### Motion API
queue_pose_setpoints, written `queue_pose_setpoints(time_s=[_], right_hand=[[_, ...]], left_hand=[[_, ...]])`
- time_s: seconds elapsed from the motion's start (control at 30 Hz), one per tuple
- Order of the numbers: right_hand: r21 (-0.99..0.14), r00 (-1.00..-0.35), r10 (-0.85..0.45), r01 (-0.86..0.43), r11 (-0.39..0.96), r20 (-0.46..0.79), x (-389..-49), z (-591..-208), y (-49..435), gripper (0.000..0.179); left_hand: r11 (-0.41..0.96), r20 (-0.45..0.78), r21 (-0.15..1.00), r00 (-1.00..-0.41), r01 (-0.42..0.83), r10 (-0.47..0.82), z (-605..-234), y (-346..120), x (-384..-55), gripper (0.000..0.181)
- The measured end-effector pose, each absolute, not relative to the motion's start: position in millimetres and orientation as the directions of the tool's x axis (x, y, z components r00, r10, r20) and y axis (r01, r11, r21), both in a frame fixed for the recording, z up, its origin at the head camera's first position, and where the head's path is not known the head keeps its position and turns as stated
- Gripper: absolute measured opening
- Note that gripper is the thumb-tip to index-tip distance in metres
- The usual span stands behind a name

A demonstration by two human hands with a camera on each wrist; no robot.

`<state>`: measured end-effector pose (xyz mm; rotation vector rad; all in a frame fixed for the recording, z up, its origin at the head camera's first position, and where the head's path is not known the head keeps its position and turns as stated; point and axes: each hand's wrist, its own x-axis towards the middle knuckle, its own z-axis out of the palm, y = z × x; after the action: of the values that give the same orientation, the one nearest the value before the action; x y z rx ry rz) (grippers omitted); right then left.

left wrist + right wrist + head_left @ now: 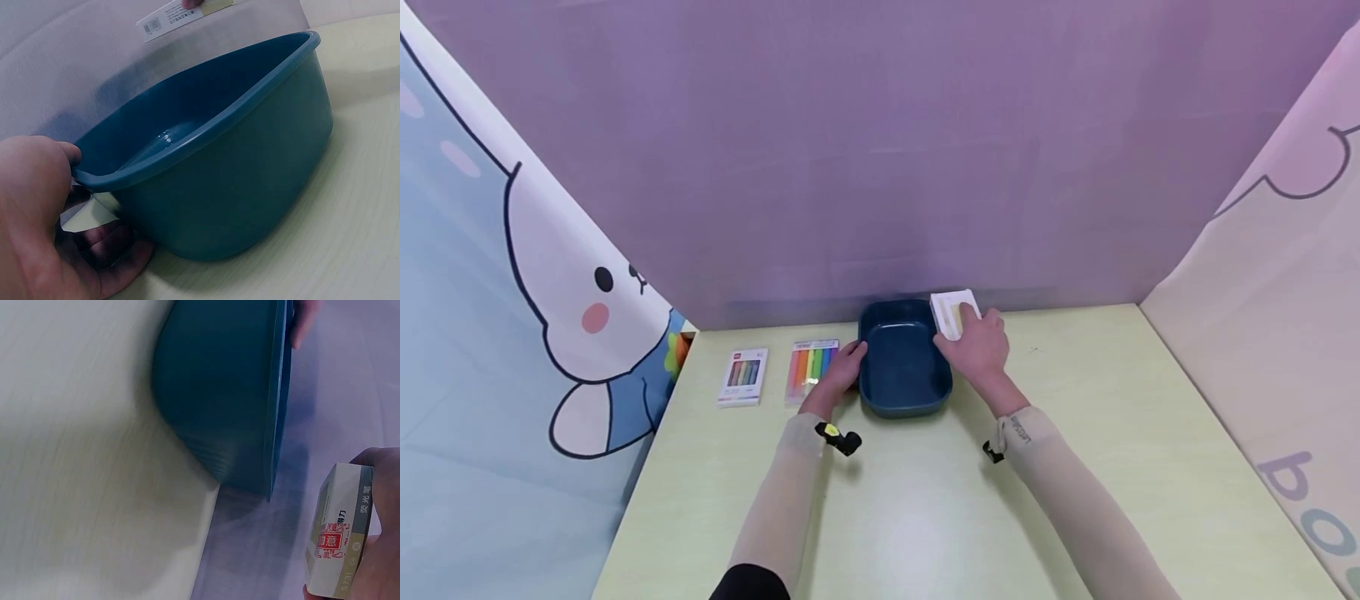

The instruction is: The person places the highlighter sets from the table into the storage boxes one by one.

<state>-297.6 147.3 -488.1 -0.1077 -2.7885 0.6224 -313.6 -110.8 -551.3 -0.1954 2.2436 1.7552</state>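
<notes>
A dark blue plastic basin (904, 367) stands upright on the table, with nothing inside it. My left hand (844, 368) grips its left side, thumb over the rim and fingers curled below, as the left wrist view shows. In my right hand (979, 346) is a white highlighter box (946, 312), held up just beyond the basin's right rim. Seen from the right wrist, the box (331, 531) has a red stamp-like print and an olive and grey edge, with fingers round its sides.
Left of the basin lie a pack of rainbow-coloured pens (808, 365), partly behind my left hand, and a white box with a window of muted-coloured pens (742, 377). A purple cloth (880, 167) hangs along the table's (910, 517) back edge; printed curtains flank it.
</notes>
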Motion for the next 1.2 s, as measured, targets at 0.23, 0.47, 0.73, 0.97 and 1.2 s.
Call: queue_pose_setpoints(time_s=[0.23, 0.47, 0.73, 0.97, 1.2], right_hand=[[-0.428, -0.964, 0.124, 0.011, 0.904, 0.236, -296.3, -481.5, 133.8, 0.074], [-0.432, -0.962, 0.095, -0.026, 0.901, 0.255, -292.6, -477.3, 117.1, 0.072], [-0.435, -0.964, 0.065, -0.056, 0.899, 0.257, -287.5, -477.3, 99.6, 0.069], [-0.421, -0.967, 0.050, -0.062, 0.905, 0.249, -287.0, -478.8, 87.7, 0.069], [-0.405, -0.972, 0.031, -0.067, 0.912, 0.231, -286.2, -482.2, 78.8, 0.070]], left_hand=[[0.249, -0.314, 0.925, -0.947, -0.288, 0.071, -550.8, -111.5, -314.7, 0.062], [0.262, -0.301, 0.925, -0.951, -0.274, 0.069, -549.1, -110.9, -314.4, 0.062], [0.258, -0.293, 0.928, -0.954, -0.268, 0.064, -550.5, -108.9, -313.2, 0.062], [0.274, -0.281, 0.927, -0.958, -0.255, 0.059, -551.0, -109.1, -313.4, 0.060], [0.278, -0.278, 0.926, -0.960, -0.254, 0.047, -551.7, -108.8, -313.6, 0.060]])
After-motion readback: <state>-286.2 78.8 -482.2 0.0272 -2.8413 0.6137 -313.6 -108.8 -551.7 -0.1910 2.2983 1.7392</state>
